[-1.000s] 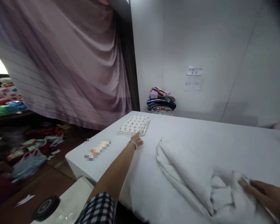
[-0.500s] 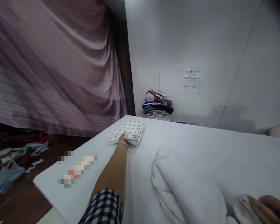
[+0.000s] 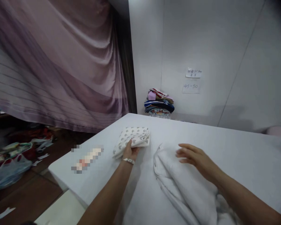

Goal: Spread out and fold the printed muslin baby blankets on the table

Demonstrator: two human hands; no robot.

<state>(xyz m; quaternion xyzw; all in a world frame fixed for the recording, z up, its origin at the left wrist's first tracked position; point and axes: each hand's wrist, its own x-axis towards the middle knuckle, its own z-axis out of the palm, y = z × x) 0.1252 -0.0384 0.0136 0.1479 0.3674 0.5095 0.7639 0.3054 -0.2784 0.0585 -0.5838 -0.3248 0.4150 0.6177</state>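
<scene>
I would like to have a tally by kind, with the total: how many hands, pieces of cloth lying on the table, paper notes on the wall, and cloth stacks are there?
Hands: 2 (left hand, right hand)
Cloths: 2 (folded patterned cloth, bunched white cloth)
Paper notes: 2 (upper note, lower note)
Cloth stack: 1
Total: 7

I read "45-50" on the lower sheet point(image 3: 191, 88) on the far wall point(image 3: 213, 40). The upper sheet point(image 3: 193, 73) is too blurred for me.

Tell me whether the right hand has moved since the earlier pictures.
Yes. Against the 45-50 wall sign, the right hand has moved left and farther across the table, from the lower right to almost directly below the sign.
</scene>
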